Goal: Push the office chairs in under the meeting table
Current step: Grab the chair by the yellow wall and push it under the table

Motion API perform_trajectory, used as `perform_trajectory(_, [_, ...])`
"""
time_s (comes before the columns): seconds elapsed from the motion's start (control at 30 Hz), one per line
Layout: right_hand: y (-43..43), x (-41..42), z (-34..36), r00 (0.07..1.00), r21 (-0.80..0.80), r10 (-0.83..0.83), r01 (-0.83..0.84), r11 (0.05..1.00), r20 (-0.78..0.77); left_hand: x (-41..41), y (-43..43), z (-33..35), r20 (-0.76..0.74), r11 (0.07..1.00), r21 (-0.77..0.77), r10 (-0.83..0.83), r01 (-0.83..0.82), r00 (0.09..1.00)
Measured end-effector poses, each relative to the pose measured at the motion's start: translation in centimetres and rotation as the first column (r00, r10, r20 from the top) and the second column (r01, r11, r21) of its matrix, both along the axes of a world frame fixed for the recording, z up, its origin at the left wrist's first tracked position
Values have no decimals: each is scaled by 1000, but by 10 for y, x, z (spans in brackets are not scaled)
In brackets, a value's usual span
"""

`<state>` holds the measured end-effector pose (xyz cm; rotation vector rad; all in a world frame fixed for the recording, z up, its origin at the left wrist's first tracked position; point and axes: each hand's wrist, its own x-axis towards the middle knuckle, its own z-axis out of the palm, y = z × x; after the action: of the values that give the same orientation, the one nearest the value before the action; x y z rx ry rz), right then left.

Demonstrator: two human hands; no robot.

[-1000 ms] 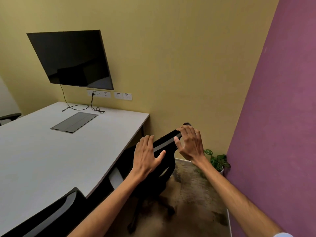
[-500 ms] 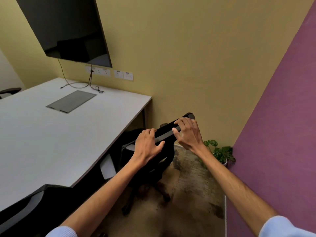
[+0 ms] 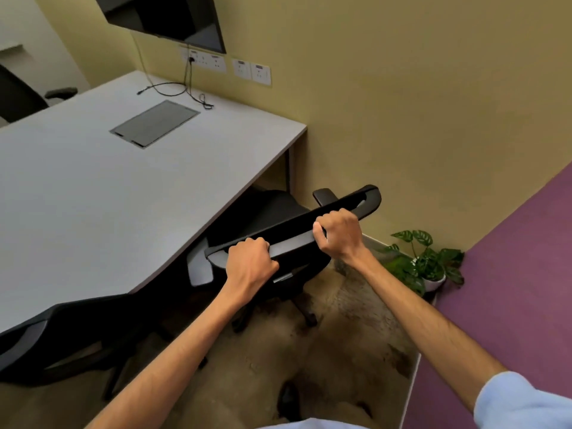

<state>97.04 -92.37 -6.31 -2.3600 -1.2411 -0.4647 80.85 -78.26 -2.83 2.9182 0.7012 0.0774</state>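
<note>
A black office chair (image 3: pixel 278 221) stands at the far corner of the grey meeting table (image 3: pixel 93 196), its seat partly under the tabletop. My left hand (image 3: pixel 250 267) is closed over the left part of its backrest top. My right hand (image 3: pixel 339 233) grips the same top edge further right. A second black chair (image 3: pixel 62 335) sits at the near edge of the table, its back against the tabletop edge. Part of a third chair (image 3: pixel 58 92) shows across the table at the far left.
A small potted plant (image 3: pixel 424 261) stands in the corner between the yellow wall and the purple wall (image 3: pixel 510 289) to the right. A wall screen (image 3: pixel 173 17), sockets and a cable sit above the table's far end. Brown carpet lies underfoot.
Both hands have gone from resting open on the chair's backrest top to gripping it. The view has tilted down and come closer to the chair.
</note>
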Motion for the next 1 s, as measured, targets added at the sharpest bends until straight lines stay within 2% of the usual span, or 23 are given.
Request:
perform_trajectory(0.03, [-1,-5,-3,1000,-1,-8,8,1000,20,-5,-1,-3,-16,1000,17,-14,15,1000])
perform_trajectory(0.07, [2,6,-3,999,-5,42,-42,999,2,4,-3,-6,-21,999,24,47,-46,999])
perform_trajectory(0.13, [1,7,-11,997,5,17,-17,1000,72,1,-1,-10,-30,998,28,63,-62,998])
perform_trajectory(0.23, [-2,19,-13,994,-3,78,-78,997,80,10,-9,-14,-24,989,48,142,-140,990])
perform_trajectory(0.27, [-4,37,-9,989,7,123,-124,992,81,22,-19,-13,-5,978,65,199,-198,980])
perform_trajectory(0.57, [0,114,-7,955,13,255,-260,966,154,78,-52,-12,18,931,93,352,-353,936])
perform_trajectory(0.73, [8,151,-11,954,-4,280,-281,960,104,114,-53,-5,-32,932,39,362,-360,932])
perform_trajectory(1.0, [79,218,-8,929,17,340,-346,938,145,171,-7,-2,14,898,39,437,-437,899])
